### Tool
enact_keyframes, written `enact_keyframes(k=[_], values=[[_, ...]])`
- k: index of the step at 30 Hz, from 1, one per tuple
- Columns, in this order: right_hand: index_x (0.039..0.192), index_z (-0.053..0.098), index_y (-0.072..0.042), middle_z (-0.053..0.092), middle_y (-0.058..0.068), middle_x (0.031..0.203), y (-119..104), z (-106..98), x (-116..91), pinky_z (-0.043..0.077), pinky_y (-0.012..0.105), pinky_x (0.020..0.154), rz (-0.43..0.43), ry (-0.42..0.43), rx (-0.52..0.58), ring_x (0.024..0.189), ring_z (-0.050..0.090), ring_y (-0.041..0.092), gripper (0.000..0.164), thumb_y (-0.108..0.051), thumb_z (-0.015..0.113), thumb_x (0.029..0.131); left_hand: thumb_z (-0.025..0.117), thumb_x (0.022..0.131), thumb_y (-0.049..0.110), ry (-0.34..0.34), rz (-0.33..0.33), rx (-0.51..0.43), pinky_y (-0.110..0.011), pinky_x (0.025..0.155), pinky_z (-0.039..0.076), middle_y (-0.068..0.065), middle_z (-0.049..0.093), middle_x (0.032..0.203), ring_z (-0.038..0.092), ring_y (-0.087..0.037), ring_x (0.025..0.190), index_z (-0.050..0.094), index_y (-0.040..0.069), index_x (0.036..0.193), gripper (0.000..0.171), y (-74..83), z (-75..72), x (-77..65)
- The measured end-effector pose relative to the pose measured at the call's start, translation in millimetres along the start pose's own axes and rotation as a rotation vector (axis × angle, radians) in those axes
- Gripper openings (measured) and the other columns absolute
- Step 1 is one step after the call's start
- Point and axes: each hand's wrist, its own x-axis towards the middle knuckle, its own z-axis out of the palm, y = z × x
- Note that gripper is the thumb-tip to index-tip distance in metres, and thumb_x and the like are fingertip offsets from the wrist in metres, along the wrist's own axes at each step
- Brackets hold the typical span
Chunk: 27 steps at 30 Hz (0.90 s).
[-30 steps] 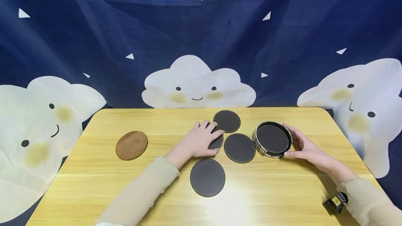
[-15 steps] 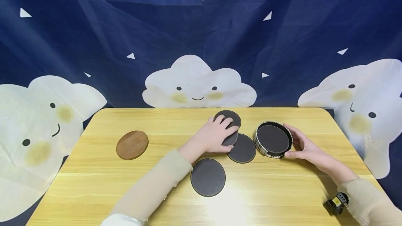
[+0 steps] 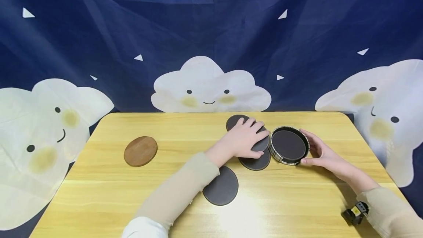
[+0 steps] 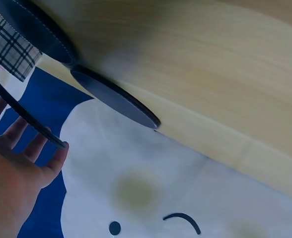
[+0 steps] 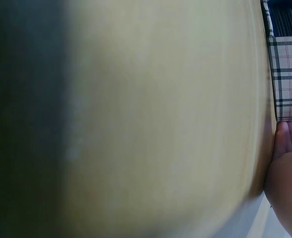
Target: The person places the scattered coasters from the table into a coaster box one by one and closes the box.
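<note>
My left hand [image 3: 242, 139] grips a round black leather coaster [image 3: 263, 144] by its edge, just left of the coaster holder. The left wrist view shows this coaster tilted, raised off the table in the fingers. At the right, my right hand [image 3: 325, 159] holds the side of a round plaid coaster holder [image 3: 277, 154], thumb at the front and fingers behind. Black coasters [image 3: 288, 144] lie inside it; the right wrist view shows its plaid wall [image 5: 289, 74]. Partly covered by the left hand are a back coaster [image 3: 235, 120] and a middle coaster [image 3: 255, 163] on the table.
Nearer the front lies another black coaster [image 3: 221, 188], overlapped by the left sleeve. A brown wooden disc [image 3: 140, 151] rests at the left of the wooden table [image 3: 99, 190]. Behind the table hangs a dark blue cloth [image 3: 185, 28] with clouds. A small black camera [image 3: 355, 213] sits at the right wrist.
My left hand has moved right, carrying the black coaster from left of the middle coaster to beside the holder. The right hand and the holder have stayed in place.
</note>
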Motion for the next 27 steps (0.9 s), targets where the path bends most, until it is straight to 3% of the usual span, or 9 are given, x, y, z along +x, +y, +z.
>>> enact_keyframes(k=[13,27], values=[[0.170,0.016,-0.005,0.046,-0.021,0.149,-2,0,-1,0.034,0.003,0.102,0.023,-0.001,-0.009,0.127,0.052,-0.012,0.097,0.009,0.071,0.090,0.047,0.098,0.075,-0.030,0.039,0.059,-0.045,0.112,0.038,0.004,0.041,0.163,0.039,-0.023,0.146,0.037,0.039,0.163,0.075,32.6,-7.8,41.3],[0.170,0.014,-0.008,0.044,-0.025,0.148,-4,-1,0,0.033,0.003,0.102,0.040,-0.009,-0.015,0.126,0.051,-0.013,0.097,0.008,0.070,0.092,0.045,0.100,0.075,-0.063,0.029,0.038,-0.045,0.117,0.036,0.007,0.039,0.165,0.039,-0.019,0.148,0.034,0.041,0.164,0.073,49.3,-5.2,67.6]])
